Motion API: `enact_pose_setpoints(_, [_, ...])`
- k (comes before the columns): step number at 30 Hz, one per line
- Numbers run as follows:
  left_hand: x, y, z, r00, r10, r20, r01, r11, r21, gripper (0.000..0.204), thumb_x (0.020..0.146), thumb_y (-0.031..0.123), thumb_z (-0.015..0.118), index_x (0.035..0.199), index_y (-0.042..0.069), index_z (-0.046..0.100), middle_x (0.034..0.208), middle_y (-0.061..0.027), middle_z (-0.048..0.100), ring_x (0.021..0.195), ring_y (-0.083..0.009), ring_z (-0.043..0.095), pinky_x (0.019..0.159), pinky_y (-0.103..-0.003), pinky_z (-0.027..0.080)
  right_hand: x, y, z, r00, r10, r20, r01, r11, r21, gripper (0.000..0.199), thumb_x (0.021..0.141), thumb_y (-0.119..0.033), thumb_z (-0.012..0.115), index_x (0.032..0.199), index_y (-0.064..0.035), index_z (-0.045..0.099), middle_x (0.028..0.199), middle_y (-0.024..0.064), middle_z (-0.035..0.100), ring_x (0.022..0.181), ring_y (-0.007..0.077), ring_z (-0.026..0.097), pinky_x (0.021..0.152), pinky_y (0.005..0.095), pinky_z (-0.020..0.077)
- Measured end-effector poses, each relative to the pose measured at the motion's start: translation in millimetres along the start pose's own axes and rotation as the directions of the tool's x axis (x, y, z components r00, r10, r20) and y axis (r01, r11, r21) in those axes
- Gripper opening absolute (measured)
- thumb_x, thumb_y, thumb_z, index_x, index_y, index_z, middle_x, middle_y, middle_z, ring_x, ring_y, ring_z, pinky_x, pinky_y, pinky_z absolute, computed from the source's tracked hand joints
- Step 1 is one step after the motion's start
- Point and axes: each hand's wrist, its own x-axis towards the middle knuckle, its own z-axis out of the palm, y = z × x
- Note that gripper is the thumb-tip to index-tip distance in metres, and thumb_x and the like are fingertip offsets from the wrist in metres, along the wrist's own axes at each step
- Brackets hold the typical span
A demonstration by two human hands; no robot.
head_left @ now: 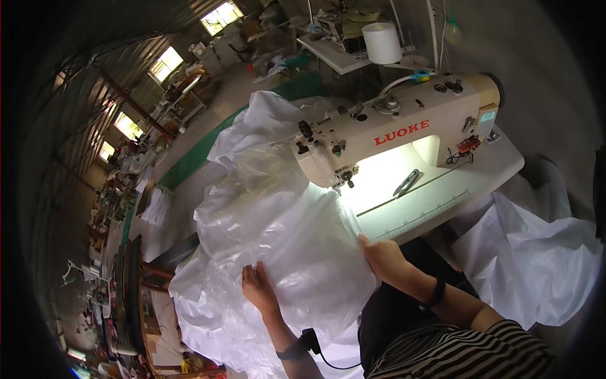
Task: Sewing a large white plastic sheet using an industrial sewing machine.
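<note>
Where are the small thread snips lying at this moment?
In the head view, the thread snips lie on the lit sewing table, under the sewing machine arm, right of the needle.

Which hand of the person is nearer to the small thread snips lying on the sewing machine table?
Right. The right hand rests at the fabric edge just below the thread snips; the left hand lies farther away on the white fabric.

white fabric [278,234], cream sewing machine [404,123], striped black-and-white sleeve [467,357]
</note>
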Motion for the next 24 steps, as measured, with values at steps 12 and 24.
enact_pose_setpoints(12, [39.1,-46.4,73.6,0.992,-0.073,0.102,0.061,0.991,0.119,0.027,0.092,0.023,0.061,0.079,0.000,0.057,0.081,-0.0192,0.063,0.074,-0.0415,0.059,0.065,-0.048,0.045,112.2,-38.8,46.7,0.994,0.107,0.031,-0.088,0.929,-0.360,0.063,0.081,-0.015,0.063,0.137,0.0072,0.046,0.063,0.0008,0.066,0.054,0.0159,0.065,0.042,0.0314,0.0465])
enact_pose_setpoints(24, [29.2,-83.7,58.1,0.987,-0.147,0.058,0.135,0.976,0.170,0.027,0.092,0.023,0.061,0.077,0.001,0.057,0.080,-0.0197,0.063,0.075,-0.0409,0.060,0.066,-0.048,0.046,118.9,-61.6,49.1,0.995,-0.056,0.079,0.078,0.949,-0.304,0.068,0.082,-0.022,0.065,0.138,0.0103,0.042,0.072,0.0045,0.068,0.060,0.0169,0.066,0.049,0.0325,0.0499])
